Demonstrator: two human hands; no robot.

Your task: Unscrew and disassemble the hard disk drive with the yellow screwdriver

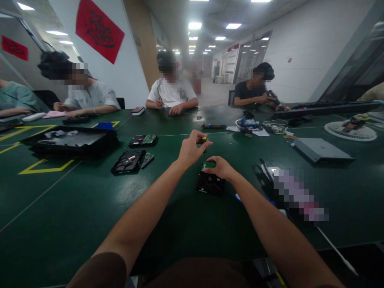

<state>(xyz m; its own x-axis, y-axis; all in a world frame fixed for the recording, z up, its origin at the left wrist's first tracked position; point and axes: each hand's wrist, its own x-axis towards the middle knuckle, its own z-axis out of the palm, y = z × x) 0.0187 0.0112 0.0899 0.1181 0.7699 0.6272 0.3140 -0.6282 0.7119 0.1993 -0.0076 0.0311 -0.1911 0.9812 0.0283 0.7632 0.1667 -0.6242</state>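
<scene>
A black hard drive lies on the green table in front of me, with a green circuit board at its far end. My right hand rests over that end, its fingers and thumb closed on the board. Above it, my left hand pinches a small screwdriver by its yellow-topped handle. The shaft points down towards the board; whether its tip touches a screw is too small to tell.
To the left lie an opened hard drive beside a loose circuit board, another drive and black trays. At right are a grey metal box, a basket of blue items and a blurred-out object. Several co-workers sit across.
</scene>
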